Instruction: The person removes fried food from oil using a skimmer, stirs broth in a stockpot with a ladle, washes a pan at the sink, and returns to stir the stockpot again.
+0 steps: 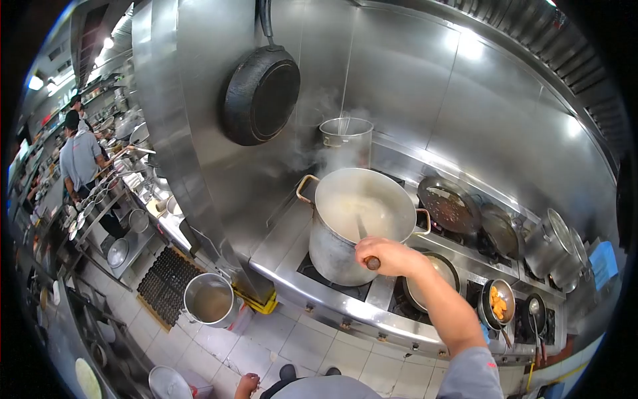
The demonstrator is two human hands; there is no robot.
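My right hand (384,257) is closed around the wooden handle of a utensil (361,227) whose metal shaft goes down into a large steaming pot (339,256). Pale, cloudy liquid fills part of this pot, and the utensil's lower end is hidden in it. Low in the view, my left hand (248,384) hangs beside my body with its fingers curled; whether anything is in it cannot be made out. Just right of the large pot, below my right forearm, a wide pan (432,282) sits on a burner.
A tall pot (347,139) with a whisk steams behind. Dark pans (449,205) and a pan with orange pieces (498,300) are on the stove. A black pan (261,96) hangs above. On the floor stands a bucket (209,299). Two people (81,156) stand far left.
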